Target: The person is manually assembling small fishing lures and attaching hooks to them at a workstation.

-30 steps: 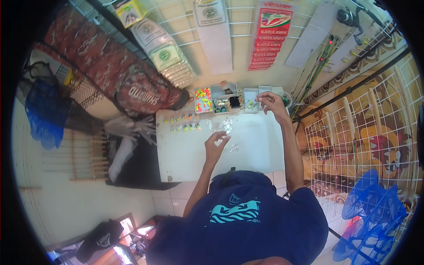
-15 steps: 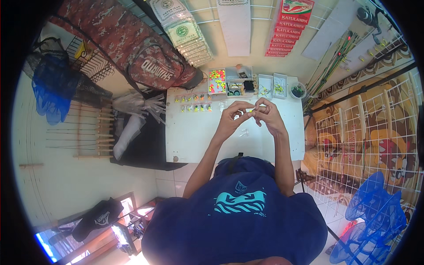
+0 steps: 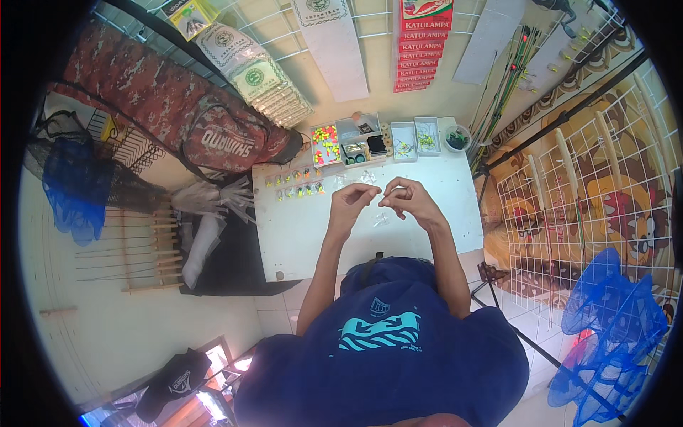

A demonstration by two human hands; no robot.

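Above the white table (image 3: 306, 238) my left hand (image 3: 350, 208) is closed, thumb and forefinger pinched together. Close to its right, my right hand (image 3: 414, 202) is also closed, its fingers curled and pinching. Whatever lies between the fingertips is too small to make out. The fingertips of the two hands are slightly apart. Small clear plastic pieces (image 3: 382, 220) lie on the table just below the hands, and clear packets (image 3: 368, 178) lie beyond them. To the left, two rows of small packets (image 3: 299, 189) hold bright yellow, orange and dark pieces.
Along the table's back stand a box of bright pink and yellow pieces (image 3: 326, 147), a grey compartment box (image 3: 348, 128), two white boxes (image 3: 403, 157) and a round tub (image 3: 457, 139). A camouflage bag (image 3: 220, 135) hangs left; a white wire grid (image 3: 569, 213) stands right.
My hands have drawn slightly apart at the fingertips; the small yellow-green thing seen between them no longer shows. The whole view has shifted and tilted.
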